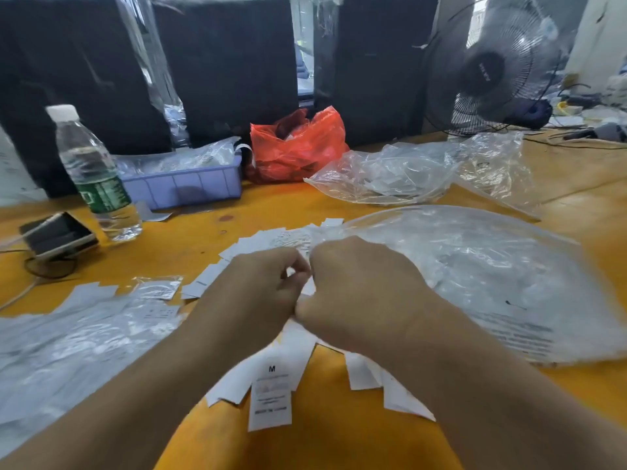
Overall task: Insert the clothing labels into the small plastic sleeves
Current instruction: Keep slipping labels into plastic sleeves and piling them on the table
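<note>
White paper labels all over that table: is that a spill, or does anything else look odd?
Nothing looks damaged. The white paper labels lie loosely fanned on the orange wooden table around both hands, untidy but not spilled. The clear plastic water bottle stands upright, capped.

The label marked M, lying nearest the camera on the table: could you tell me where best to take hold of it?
Pinch the label marked M at its near bottom edge, coming from the person's side. It lies flat and lengthwise toward the camera, and that end is bare on the yellow table, while its top tucks among overlapping labels under the left hand and right hand. Sliding it out first would probably help fingers get under.
</note>
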The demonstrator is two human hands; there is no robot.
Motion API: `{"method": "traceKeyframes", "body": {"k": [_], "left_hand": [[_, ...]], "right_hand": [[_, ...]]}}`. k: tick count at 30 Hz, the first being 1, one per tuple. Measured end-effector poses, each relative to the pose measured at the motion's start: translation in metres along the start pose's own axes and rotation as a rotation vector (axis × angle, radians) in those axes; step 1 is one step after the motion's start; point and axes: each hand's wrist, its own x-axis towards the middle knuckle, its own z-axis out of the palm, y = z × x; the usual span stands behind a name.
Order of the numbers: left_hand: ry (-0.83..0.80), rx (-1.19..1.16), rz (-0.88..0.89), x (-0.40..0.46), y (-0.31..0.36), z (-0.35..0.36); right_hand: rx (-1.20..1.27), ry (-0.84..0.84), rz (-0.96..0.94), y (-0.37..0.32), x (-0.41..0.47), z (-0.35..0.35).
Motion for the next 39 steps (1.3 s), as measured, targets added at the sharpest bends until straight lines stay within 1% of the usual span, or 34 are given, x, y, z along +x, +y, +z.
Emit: {"method": "traceKeyframes", "body": {"k": [2,4,5,6,7,11,13,16,22,28,32,39], "left_hand": [[0.007,0.022,0.017,-0.015,0.002,-0.006],[-0.020,0.092,0.042,-0.028,0.008,-0.010],[-0.040,0.162,0.067,-0.033,0.014,-0.011],[-0.045,0.196,0.091,-0.037,0.020,-0.012],[-0.036,0.202,0.129,-0.041,0.024,-0.010],[-0.043,0.135,0.214,-0.050,0.041,-0.006],[-0.068,0.119,0.230,-0.055,0.043,0.001],[-0.104,0.111,0.246,-0.060,0.041,0.016],[-0.220,0.048,0.232,-0.062,0.024,0.026],[-0.183,-0.063,0.242,-0.060,0.016,0.029],[-0.167,-0.063,0.275,-0.061,0.015,0.030],[-0.184,-0.054,0.256,-0.065,0.017,0.028]], "right_hand": [[0.047,0.095,0.005,0.003,-0.003,-0.003],[0.163,0.212,0.038,0.008,-0.005,-0.009],[0.173,0.269,0.048,0.013,-0.003,-0.011],[0.143,0.289,0.065,0.019,-0.002,-0.012],[0.099,0.269,0.107,0.026,-0.002,-0.012],[-0.076,-0.025,0.387,0.050,-0.010,-0.008],[-0.164,-0.113,0.427,0.054,-0.012,-0.003],[-0.199,-0.173,0.425,0.050,-0.011,0.004],[-0.212,-0.106,0.412,0.049,-0.005,0.009],[-0.185,-0.069,0.404,0.049,-0.007,0.006],[-0.187,-0.021,0.422,0.049,-0.007,0.005],[-0.189,0.012,0.437,0.050,-0.009,0.004]]}}
